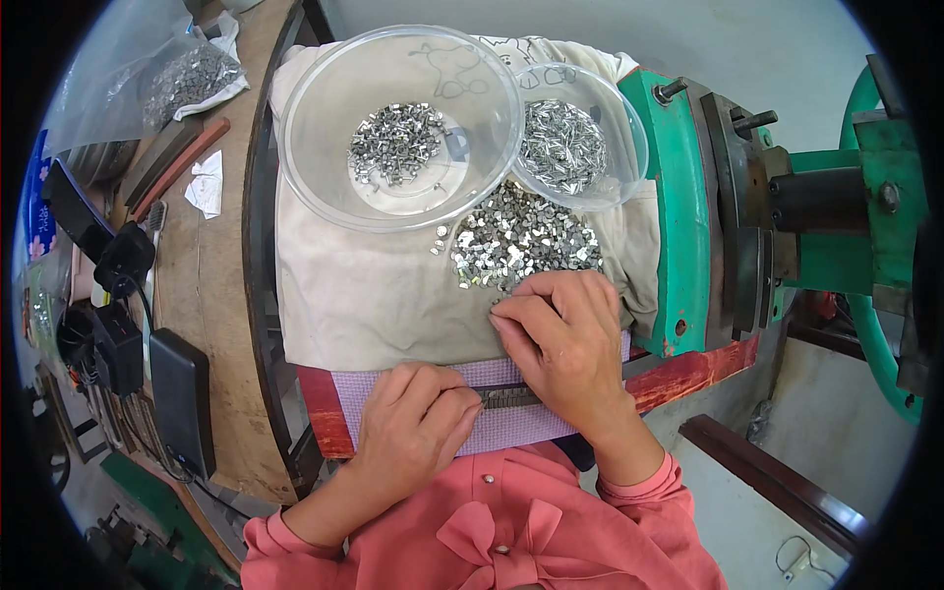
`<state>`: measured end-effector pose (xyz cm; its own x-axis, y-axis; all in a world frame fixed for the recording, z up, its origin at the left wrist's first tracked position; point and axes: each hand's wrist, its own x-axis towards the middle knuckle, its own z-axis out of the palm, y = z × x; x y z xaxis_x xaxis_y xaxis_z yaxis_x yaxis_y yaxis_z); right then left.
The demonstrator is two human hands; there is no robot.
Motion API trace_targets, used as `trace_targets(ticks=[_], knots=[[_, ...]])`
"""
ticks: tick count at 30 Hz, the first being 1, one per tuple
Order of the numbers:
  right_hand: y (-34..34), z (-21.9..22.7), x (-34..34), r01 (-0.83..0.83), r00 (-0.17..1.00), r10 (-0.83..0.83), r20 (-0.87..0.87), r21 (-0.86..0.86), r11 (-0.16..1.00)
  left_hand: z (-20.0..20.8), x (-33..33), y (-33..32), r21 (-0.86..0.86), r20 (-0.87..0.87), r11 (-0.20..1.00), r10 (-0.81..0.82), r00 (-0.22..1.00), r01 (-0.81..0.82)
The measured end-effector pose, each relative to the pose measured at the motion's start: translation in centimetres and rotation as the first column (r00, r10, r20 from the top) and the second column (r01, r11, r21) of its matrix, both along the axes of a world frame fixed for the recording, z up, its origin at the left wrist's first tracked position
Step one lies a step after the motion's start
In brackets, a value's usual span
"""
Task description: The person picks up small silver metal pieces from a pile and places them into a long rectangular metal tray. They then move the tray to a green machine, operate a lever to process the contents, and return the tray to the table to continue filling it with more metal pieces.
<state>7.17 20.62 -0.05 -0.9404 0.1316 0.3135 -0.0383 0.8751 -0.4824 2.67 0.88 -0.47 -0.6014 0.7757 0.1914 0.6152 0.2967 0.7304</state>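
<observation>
My left hand (418, 423) is closed in a pinch at the left end of a dark, slotted metal strip (511, 395). Its fingertips hide that end, and I cannot make out what is between them. The strip lies on a lilac checked cloth (354, 393). Farther up and to the right, my right hand (570, 344) has thumb and forefinger pressed together at the near edge of a heap of small shiny metal pieces (526, 241). Anything in that pinch is too small to name. The heap rests on a beige cloth (344, 305).
Behind the heap stand a large clear plastic tub (305, 157) of short metal bits and a smaller clear tub (634, 138) of thin metal pins. A green machine (678, 216) borders the right. At left, a wooden bench (216, 295) carries a black power bank (182, 403) and cables.
</observation>
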Motion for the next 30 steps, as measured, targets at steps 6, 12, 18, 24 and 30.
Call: trace_targets(ticks=[6, 12, 18, 24, 30], knots=[[-0.2, 0.6, 1.9, -0.041, 0.999, 0.039, -0.032, -0.096, 0.995, -0.2, 0.0, -0.1, -0.002, 0.006, 1.0, 0.004, 1.0, -0.004], [-1.2, 0.4, 5.6, -0.08, 0.997, 0.079, -0.007, -0.127, 0.989, -0.3, 0.1, 0.1, 0.005, -0.006, 1.0, 0.008, 1.0, -0.008], [-0.2, 0.6, 4.9, -0.084, 0.996, 0.084, -0.002, -0.131, 0.988, 0.0, 0.2, 0.4, -0.003, 0.0, 1.0, 0.011, 1.0, -0.011], [0.6, 0.4, 0.7, -0.012, 1.0, 0.013, -0.024, 0.034, 0.999, -0.2, 0.6, 0.8, 0.011, -0.047, 1.0, 0.0, 0.999, 0.0], [0.5, 0.2, -0.8, -0.019, 0.999, 0.021, -0.028, 0.052, 0.998, -0.5, 0.9, 0.9, 0.036, -0.026, 0.999, 0.002, 1.0, -0.001]])
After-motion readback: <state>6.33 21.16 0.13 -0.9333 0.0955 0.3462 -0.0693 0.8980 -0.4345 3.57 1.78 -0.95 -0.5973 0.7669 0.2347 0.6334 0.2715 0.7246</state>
